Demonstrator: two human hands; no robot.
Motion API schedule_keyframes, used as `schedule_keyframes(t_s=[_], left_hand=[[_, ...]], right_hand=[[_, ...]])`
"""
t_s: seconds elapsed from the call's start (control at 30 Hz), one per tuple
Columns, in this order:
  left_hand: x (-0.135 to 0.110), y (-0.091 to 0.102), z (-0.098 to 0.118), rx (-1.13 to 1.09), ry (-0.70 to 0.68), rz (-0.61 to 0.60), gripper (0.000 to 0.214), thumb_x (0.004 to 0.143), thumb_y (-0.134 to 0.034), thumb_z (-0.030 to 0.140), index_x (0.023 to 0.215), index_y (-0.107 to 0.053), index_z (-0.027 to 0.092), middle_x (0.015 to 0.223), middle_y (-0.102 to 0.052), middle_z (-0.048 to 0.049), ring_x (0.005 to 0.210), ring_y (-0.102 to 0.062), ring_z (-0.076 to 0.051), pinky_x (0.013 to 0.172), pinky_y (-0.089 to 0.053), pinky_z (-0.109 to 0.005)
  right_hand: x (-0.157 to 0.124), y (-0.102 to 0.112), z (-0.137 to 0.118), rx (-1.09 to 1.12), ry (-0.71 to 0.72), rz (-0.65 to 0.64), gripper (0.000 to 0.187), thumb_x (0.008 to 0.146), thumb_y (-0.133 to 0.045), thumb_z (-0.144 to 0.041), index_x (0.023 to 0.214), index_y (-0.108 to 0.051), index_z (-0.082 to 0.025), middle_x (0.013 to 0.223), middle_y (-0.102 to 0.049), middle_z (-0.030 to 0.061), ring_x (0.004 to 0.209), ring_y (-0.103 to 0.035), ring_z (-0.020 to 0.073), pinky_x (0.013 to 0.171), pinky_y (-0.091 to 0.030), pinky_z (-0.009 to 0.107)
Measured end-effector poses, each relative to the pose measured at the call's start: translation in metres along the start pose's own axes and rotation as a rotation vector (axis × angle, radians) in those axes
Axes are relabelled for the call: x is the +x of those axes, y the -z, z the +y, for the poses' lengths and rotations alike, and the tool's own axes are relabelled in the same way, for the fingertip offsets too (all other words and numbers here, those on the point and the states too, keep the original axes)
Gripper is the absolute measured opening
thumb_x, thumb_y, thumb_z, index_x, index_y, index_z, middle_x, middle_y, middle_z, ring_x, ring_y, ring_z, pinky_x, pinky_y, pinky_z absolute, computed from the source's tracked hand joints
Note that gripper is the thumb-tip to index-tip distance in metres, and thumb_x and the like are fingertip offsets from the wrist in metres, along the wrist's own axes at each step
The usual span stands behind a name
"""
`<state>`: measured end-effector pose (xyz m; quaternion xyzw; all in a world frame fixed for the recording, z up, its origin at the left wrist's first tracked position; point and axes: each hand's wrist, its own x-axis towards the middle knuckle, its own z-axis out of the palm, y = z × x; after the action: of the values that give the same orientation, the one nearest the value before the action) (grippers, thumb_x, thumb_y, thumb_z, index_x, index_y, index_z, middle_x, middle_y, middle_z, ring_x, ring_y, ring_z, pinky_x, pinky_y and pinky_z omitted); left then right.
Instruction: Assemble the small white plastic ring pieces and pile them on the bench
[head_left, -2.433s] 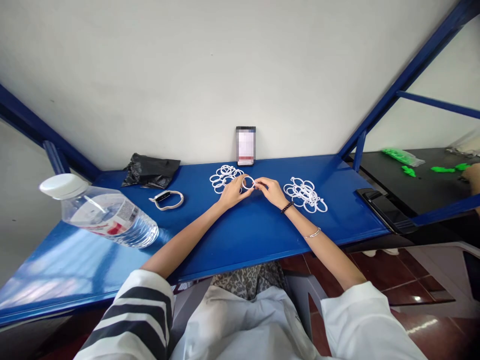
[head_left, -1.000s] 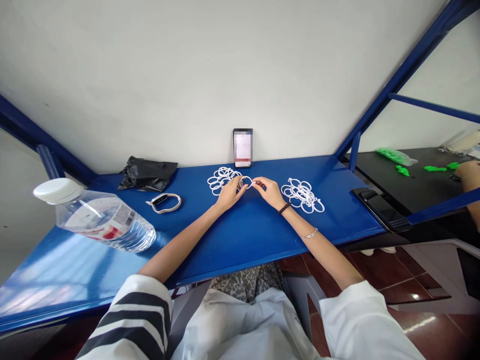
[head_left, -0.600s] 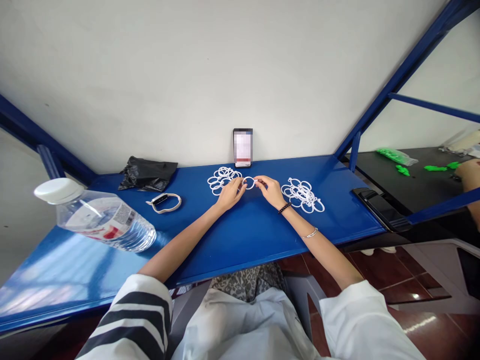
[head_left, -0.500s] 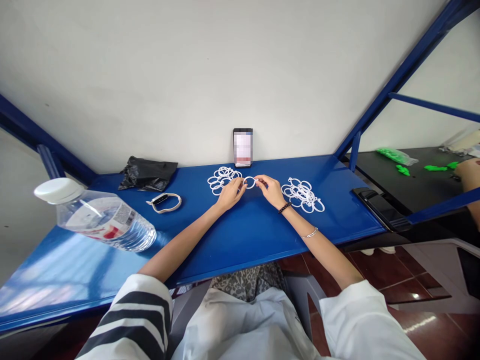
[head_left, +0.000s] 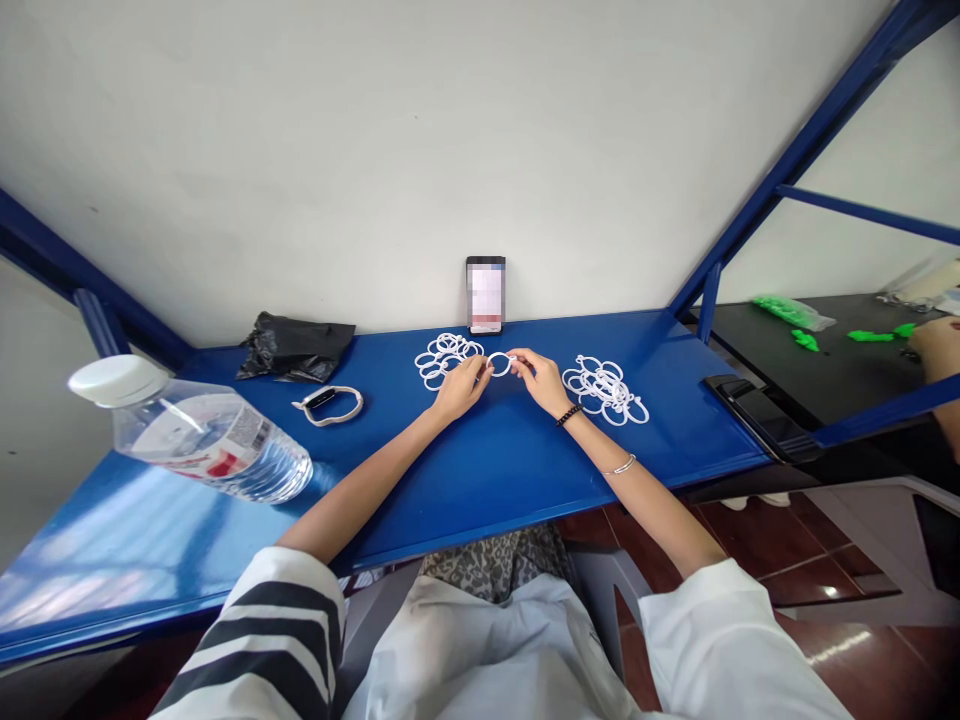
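Both my hands meet over the blue table [head_left: 480, 470] and pinch one white plastic ring [head_left: 499, 365] between them. My left hand [head_left: 459, 385] grips the ring's left side with thumb and fingers closed. My right hand [head_left: 538, 378] pinches its right side, where a small tab sticks out. A pile of white rings [head_left: 444, 357] lies just left of my left hand. A second, looser pile of white rings [head_left: 604, 389] lies to the right of my right wrist.
A phone [head_left: 485, 294] leans upright against the wall behind my hands. A black bag [head_left: 294, 349] and a wristwatch [head_left: 328, 403] lie at the left, a water bottle [head_left: 196, 430] nearer. Another person's hand [head_left: 934, 348] works with green pieces [head_left: 806, 340] on a black table to the right.
The view shifted slightly since the oldest frame. My hands stay in place on the same ring, with only small finger movements around it.
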<state>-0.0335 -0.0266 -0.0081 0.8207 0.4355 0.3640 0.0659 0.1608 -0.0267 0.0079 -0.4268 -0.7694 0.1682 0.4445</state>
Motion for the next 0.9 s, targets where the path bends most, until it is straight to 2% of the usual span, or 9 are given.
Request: schedule_keyframes(t_s=[0.37,0.7,0.9], left_hand=[[-0.0005,-0.0025,-0.0023,0.027,-0.001,-0.003,0.031,0.100,-0.031,0.038,0.093,-0.054,0.018,0.082,-0.063,-0.0053,0.073,-0.061,-0.016,0.063,-0.043,-0.026],[-0.0001,-0.0021,-0.0063,-0.014,0.033,0.000,0.028,0.101,-0.032,0.034,0.095,-0.054,0.018,0.082,-0.065,-0.0051,0.073,-0.062,-0.017,0.063,-0.043,-0.025],[0.0001,-0.0020,-0.0047,0.010,0.021,-0.006,0.030,0.101,-0.032,0.035,0.095,-0.056,0.018,0.083,-0.065,-0.0052,0.074,-0.061,-0.016,0.062,-0.042,-0.025]], right_hand=[[0.0000,-0.0004,-0.0016,0.096,-0.024,-0.022,0.026,0.094,-0.047,-0.039,0.105,-0.064,-0.022,0.078,-0.068,0.0028,0.066,-0.063,0.0166,0.070,-0.051,0.030],[0.0005,0.0009,-0.0029,0.542,-0.207,-0.101,0.032,0.085,-0.060,-0.044,0.103,-0.068,-0.019,0.085,-0.068,0.0046,0.073,-0.064,0.0156,0.071,-0.053,0.030],[0.0020,-0.0018,0.0007,0.540,-0.263,-0.055,0.040,0.085,-0.059,-0.053,0.100,-0.070,-0.018,0.081,-0.069,0.0045,0.071,-0.063,0.0148,0.069,-0.053,0.029]])
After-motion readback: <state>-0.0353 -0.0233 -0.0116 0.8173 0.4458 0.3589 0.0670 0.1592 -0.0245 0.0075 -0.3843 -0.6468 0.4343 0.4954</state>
